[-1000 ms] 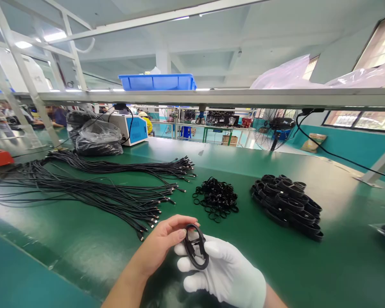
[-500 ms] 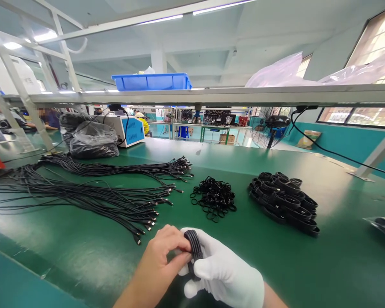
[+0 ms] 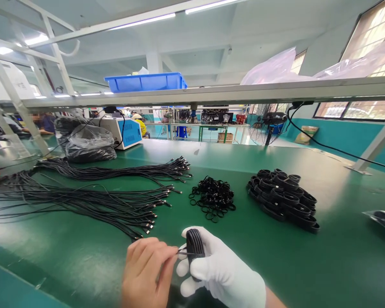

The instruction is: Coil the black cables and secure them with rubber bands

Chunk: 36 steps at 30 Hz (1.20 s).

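Observation:
My gloved right hand [image 3: 226, 267] grips a coiled black cable [image 3: 195, 242], its loops upright between the thumb and fingers. A thin black rubber band [image 3: 182, 252] stretches out from the coil to the left. My bare left hand [image 3: 149, 267] pinches the end of that band between thumb and forefinger, apart from the coil. Beyond my hands lies a heap of small black rubber bands [image 3: 213, 192]. Right of it is a stack of coiled cables [image 3: 282, 199]. Long straight black cables [image 3: 115, 196] with metal plugs spread out on the left.
The green table [image 3: 218, 162] runs beneath everything. A plastic-wrapped bundle [image 3: 90, 143] and a blue-and-white machine [image 3: 128, 132] stand at the back left. Overhead, a shelf [image 3: 211, 93] carries a blue bin [image 3: 146, 82]. A clear bag [image 3: 383, 220] lies at the far right.
My left hand has moved left away from the coil, drawing the rubber band out taut. My right hand keeps hold of the coil. The view has shifted slightly.

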Available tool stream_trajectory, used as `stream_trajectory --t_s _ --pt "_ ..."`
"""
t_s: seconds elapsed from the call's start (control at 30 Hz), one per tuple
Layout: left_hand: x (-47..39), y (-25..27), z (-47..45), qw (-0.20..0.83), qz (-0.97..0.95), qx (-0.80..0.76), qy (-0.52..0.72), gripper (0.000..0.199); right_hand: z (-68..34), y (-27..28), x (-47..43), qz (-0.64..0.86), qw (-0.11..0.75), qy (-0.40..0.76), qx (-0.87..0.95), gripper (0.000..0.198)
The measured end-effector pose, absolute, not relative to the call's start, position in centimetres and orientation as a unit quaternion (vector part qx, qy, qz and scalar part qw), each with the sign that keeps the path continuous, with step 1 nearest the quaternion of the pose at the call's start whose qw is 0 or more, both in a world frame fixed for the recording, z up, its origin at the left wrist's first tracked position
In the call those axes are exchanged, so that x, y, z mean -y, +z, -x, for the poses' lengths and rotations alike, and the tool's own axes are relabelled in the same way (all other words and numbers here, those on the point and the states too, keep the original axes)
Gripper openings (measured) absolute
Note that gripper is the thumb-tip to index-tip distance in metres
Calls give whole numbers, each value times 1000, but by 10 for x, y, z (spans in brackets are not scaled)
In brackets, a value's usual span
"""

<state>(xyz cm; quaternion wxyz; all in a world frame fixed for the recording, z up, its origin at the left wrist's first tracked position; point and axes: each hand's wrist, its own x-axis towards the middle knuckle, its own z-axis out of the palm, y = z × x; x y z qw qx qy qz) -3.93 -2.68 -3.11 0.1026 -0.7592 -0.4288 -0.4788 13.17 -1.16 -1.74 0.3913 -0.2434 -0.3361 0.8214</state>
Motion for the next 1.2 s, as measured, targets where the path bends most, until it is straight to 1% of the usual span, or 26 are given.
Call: stream_trajectory --t_s 0.17,0.23,0.33,0.43,0.5,0.6,0.67,0.73,0.8,0.9,0.97,1.1,1.2 --pt "30 -35 36 168 740 437 -483 25 -131 -16 13 241 391 825 328 67" --pt "31 -35 34 161 755 423 -473 25 -132 -20 12 223 392 828 334 64" --pt "32 -29 37 112 768 425 -466 24 -136 -26 11 204 398 828 337 61" --pt "30 -18 43 16 728 490 -478 18 -140 -28 11 166 393 844 326 60" --pt "26 -8 45 -95 704 525 -469 16 -141 -27 12 122 369 864 319 59" --pt "18 5 44 -273 690 511 -434 21 -140 -26 14 71 339 882 320 57" --pt "15 10 42 -328 680 493 -433 21 -140 -26 16 58 339 881 326 56" --pt "15 10 39 -321 674 490 -451 16 -139 -26 16 60 343 878 330 54" --pt "18 7 38 -289 683 489 -459 11 -140 -26 15 64 352 874 330 54" --pt "24 2 37 -257 712 483 -440 11 -140 -27 14 62 359 872 328 52" --pt "26 1 36 -256 731 474 -419 11 -140 -28 14 55 351 875 330 51" --pt "27 8 35 -291 755 457 -370 16 -138 -31 13 66 323 875 354 52" --pt "28 12 34 -276 777 458 -331 15 -137 -33 11 86 322 865 376 51"
